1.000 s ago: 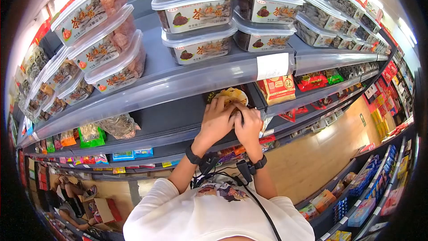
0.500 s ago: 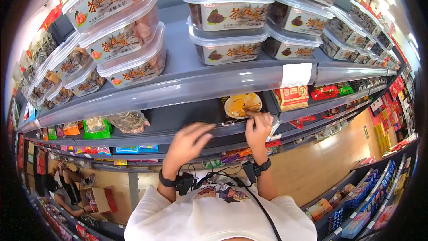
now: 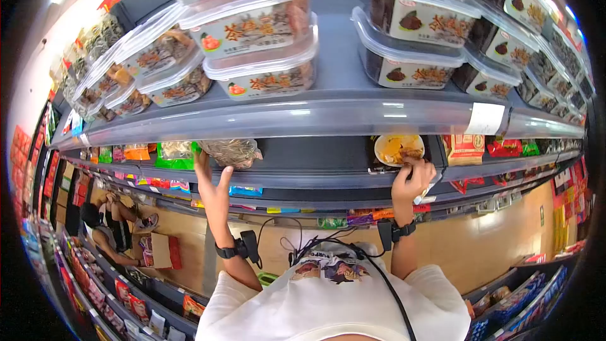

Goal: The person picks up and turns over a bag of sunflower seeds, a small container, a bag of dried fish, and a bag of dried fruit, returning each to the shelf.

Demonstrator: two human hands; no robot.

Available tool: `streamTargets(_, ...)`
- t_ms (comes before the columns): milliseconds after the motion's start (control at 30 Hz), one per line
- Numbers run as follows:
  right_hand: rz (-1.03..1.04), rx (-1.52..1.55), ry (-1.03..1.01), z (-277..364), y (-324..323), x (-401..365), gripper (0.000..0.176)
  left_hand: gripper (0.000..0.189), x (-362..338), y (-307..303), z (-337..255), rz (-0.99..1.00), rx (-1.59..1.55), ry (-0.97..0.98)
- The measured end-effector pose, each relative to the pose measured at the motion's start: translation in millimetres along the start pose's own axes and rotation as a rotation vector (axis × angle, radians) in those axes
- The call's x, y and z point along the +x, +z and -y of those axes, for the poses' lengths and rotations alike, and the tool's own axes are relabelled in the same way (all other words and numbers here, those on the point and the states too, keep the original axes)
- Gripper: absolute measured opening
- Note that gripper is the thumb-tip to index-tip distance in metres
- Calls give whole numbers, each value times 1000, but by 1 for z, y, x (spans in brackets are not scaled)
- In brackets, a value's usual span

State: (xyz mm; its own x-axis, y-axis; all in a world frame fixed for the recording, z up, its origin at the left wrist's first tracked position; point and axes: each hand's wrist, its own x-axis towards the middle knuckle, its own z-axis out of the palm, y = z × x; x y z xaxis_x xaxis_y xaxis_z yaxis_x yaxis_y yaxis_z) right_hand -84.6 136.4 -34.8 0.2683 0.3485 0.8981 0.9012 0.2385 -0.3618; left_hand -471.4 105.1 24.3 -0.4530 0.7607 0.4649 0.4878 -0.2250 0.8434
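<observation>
My left hand (image 3: 214, 191) reaches up to the lower shelf with thumb and fingers apart. Its fingertips are at the gap between a clear bag of dried, stringy goods (image 3: 232, 153) and a green-edged bag (image 3: 175, 155); whether they touch either is hard to see. At the right, my right hand (image 3: 413, 183) has its fingers curled on the lower right edge of a dark food packet (image 3: 399, 151), whose front shows a white bowl of yellow food. The packet lies at the shelf's front, partly covered by those fingers.
Stacked clear-lidded tubs (image 3: 271, 66) and darker tubs (image 3: 410, 63) stand on the upper shelf, above a clear front lip (image 3: 315, 117). A red-and-cream packet (image 3: 465, 149) is right of the bowl packet. At lower left a person (image 3: 104, 227) sits by an open carton (image 3: 159, 251).
My left hand has swung left, from near the bowl packet to the clear bag. My right hand stays at the packet's edge. The camera view has shifted left.
</observation>
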Motion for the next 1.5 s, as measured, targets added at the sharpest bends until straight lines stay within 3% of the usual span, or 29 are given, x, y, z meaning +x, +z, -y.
streamTargets(333,13,22,-2,3,-3,0,16,83,37,14,34,45,205,95)
streamTargets(433,34,14,2,3,-4,0,16,79,49,14,38,161,236,81)
streamTargets(700,59,-5,35,1,-4,-4,18,86,66,35,35,257,28,169)
streamTargets(733,55,-7,30,2,-4,-4,17,88,62,36,31,245,113,173)
streamTargets(867,67,2,28,0,-6,-5,16,89,55,40,17,236,161,137)
streamTargets(967,74,17,49,2,-5,-5,15,90,55,44,26,325,-128,-11)
streamTargets(1100,62,11,60,1,-3,-7,14,91,54,39,26,374,-99,-43)
streamTargets(1300,104,-108,44,-1,2,-7,13,72,47,39,20,432,111,20)
streamTargets(1500,101,-113,86,63,7,2,21,63,44,34,16,424,133,63)
